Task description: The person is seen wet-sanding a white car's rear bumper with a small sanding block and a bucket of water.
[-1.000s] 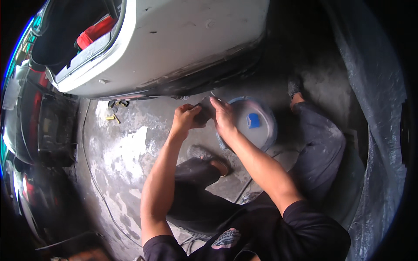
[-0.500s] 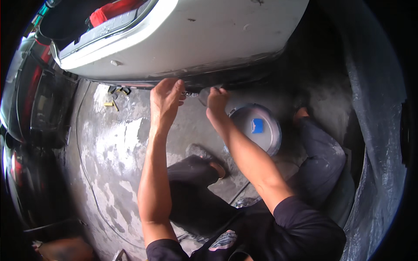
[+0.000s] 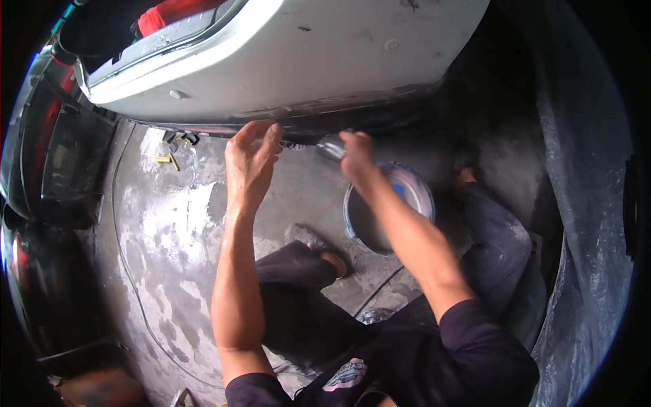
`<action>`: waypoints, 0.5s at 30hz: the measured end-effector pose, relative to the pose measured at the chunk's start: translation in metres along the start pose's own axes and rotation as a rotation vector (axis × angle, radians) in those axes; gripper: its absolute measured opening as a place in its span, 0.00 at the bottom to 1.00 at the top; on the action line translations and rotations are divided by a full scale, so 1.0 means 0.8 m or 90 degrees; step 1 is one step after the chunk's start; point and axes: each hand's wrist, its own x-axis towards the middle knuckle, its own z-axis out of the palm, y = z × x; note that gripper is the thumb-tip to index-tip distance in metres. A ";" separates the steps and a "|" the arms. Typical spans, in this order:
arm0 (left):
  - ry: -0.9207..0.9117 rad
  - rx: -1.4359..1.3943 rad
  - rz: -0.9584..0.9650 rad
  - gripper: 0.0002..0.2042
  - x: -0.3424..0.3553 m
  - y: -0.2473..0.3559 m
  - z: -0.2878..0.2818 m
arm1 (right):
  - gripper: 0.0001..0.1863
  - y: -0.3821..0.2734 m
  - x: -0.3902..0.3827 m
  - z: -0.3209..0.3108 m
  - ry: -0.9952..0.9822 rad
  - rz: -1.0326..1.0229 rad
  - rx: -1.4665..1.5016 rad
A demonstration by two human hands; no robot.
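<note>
In front of me is the white car body panel [image 3: 352,61], its dark lower edge running level with my hands. My left hand [image 3: 252,156] is raised at that edge, fingers bent and thumb up; what lies inside the curl is hidden. To its right my right hand [image 3: 357,154], smeared by motion, grips a shiny grey piece [image 3: 331,146] whose exact kind is unclear. Below the right hand stands a round bucket [image 3: 347,211] with a blue piece [image 3: 399,190] in it, partly covered by my forearm.
Several small black and yellow pieces [image 3: 175,141] lie on the wet grey floor at the left. A thin cable [image 3: 122,251] curves along the floor. Another dark car [image 3: 71,156] stands far left. Plastic sheeting [image 3: 590,224] hangs at the right. My feet and knees flank the bucket.
My right hand has moved right and slightly down with the grey piece, away from my left hand. My left hand stays at the panel edge. The view has shifted slightly.
</note>
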 end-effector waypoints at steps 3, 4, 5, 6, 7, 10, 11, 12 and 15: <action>0.024 0.011 0.018 0.23 -0.006 0.016 -0.021 | 0.07 -0.049 -0.022 0.004 -0.002 -0.012 0.154; 0.021 -0.010 0.041 0.24 -0.003 0.024 -0.008 | 0.10 -0.027 -0.003 -0.005 0.085 -0.092 0.137; 0.010 -0.022 0.049 0.24 0.002 0.027 0.010 | 0.10 -0.002 0.016 -0.008 0.094 -0.108 0.134; -0.003 -0.052 0.052 0.24 0.004 0.034 0.029 | 0.11 0.021 0.031 -0.009 0.183 -0.182 0.020; -0.009 -0.074 0.054 0.24 0.008 0.039 0.039 | 0.12 0.028 0.042 -0.008 0.267 -0.247 -0.090; 0.015 0.018 0.043 0.24 -0.013 0.027 -0.008 | 0.07 -0.017 0.026 -0.036 -0.041 -0.003 0.027; 0.036 0.034 0.036 0.24 -0.020 0.028 -0.025 | 0.04 -0.051 -0.017 0.000 -0.004 0.044 0.155; 0.040 0.024 0.040 0.23 -0.024 0.036 -0.023 | 0.04 -0.069 -0.021 -0.009 -0.032 0.042 0.195; 0.022 -0.041 0.068 0.23 -0.010 0.050 0.020 | 0.17 -0.017 0.002 -0.003 0.113 0.018 -0.012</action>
